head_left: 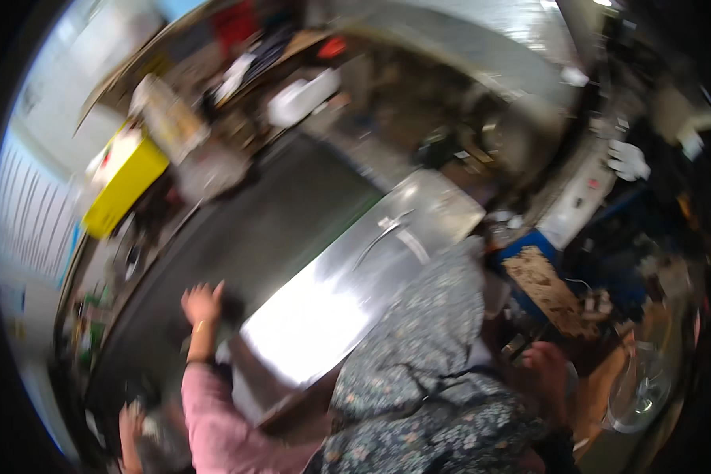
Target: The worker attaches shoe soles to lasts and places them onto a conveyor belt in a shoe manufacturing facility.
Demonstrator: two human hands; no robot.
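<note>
My left hand (203, 303), in a pink sleeve with a thin band at the wrist, is over the near part of a dark flat surface (284, 205) that looks like a conveyor belt. Its fingers are apart and I see nothing held in them. Beside it runs a shiny metal panel (324, 316) with a pale curved piece (383, 237) on it. My right hand (547, 365) hangs low on the right, beyond the dark floral apron (442, 355). It is dim and smeared, so whether it holds anything is unclear.
Another person's hand (130, 426) shows at the lower left. A yellow box (126, 186) and a white container (304, 96) stand along the far side. To the right are a brown speckled board (547, 288), a clear round container (640, 395) and blurred clutter.
</note>
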